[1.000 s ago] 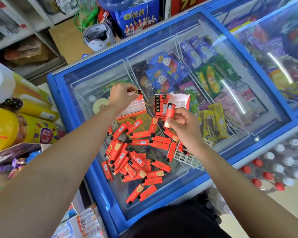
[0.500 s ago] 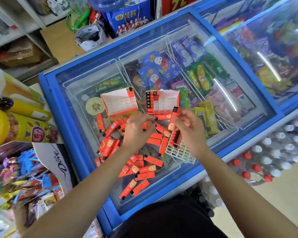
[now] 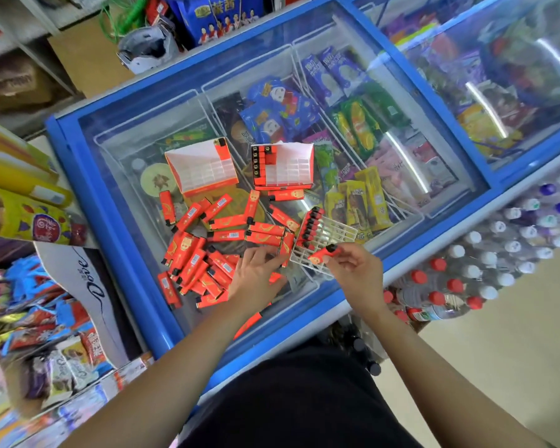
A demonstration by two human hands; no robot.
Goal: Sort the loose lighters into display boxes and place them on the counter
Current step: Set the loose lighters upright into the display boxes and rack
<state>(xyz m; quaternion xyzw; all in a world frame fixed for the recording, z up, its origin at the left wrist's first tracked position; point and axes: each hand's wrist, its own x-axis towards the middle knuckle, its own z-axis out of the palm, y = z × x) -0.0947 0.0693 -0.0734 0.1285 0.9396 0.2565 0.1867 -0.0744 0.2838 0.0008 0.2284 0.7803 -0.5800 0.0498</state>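
Several loose red lighters [image 3: 204, 250] lie scattered on the freezer's glass lid [image 3: 136, 150]. Two red and white display boxes stand behind them: the left box [image 3: 204, 169] with one lighter in its far corner, the right box [image 3: 285, 166] with a column of lighters on its left side. A white plastic grid tray [image 3: 333, 234] lies at the right of the pile, one row of lighters standing in it. My right hand [image 3: 356, 273] pinches a red lighter [image 3: 324, 253] over the tray's near end. My left hand [image 3: 256, 276] rests with fingers spread on the pile.
The freezer's blue frame [image 3: 117, 253] runs along the left and near sides. Snack bags and a Dove carton [image 3: 91, 286] crowd the left. Shrink-wrapped bottles [image 3: 498, 253] stand at the right on the floor. Shelves and a blue gift box [image 3: 220, 14] are behind.
Both hands have drawn back toward me from the boxes. My right hand now holds a lighter over the grid tray; my left hand has dropped onto the near part of the pile.
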